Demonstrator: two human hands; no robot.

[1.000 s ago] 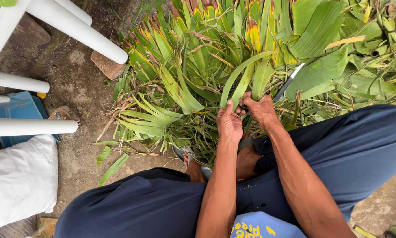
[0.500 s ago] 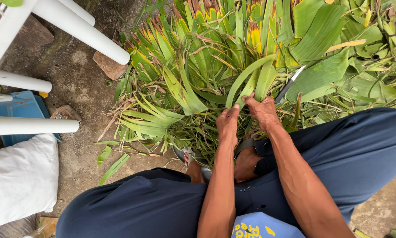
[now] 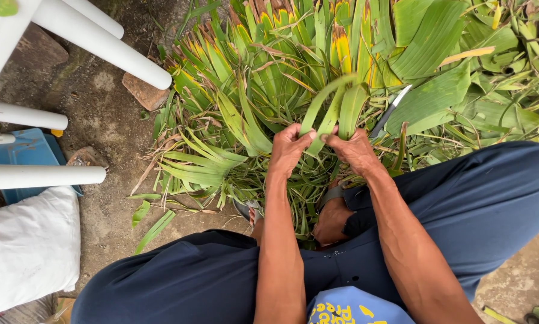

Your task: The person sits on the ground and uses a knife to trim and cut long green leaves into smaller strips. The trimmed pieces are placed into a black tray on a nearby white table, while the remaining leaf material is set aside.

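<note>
I sit over a heap of long green leaves [image 3: 269, 78] with yellow-brown tips on the ground. My left hand [image 3: 288, 150] and my right hand [image 3: 353, 151] both grip the base of one long green leaf [image 3: 329, 111] that arches up between them. The hands nearly touch each other at the leaf's lower end. A knife [image 3: 390, 111] with a pale blade lies on the leaves just right of my right hand. My knees in dark blue trousers [image 3: 485, 204] frame the hands, and a sandalled foot [image 3: 332, 216] shows below them.
White chair legs [image 3: 101, 45] cross the upper left. A blue box [image 3: 26, 153] and a white sack [image 3: 26, 246] lie at the left edge. A brick piece [image 3: 144, 92] rests on the concrete ground [image 3: 101, 120]. Broad banana-like leaves [image 3: 437, 42] fill the upper right.
Both hands have risen slightly and closed tighter together on the leaf's base. The leaf now arches higher between them.
</note>
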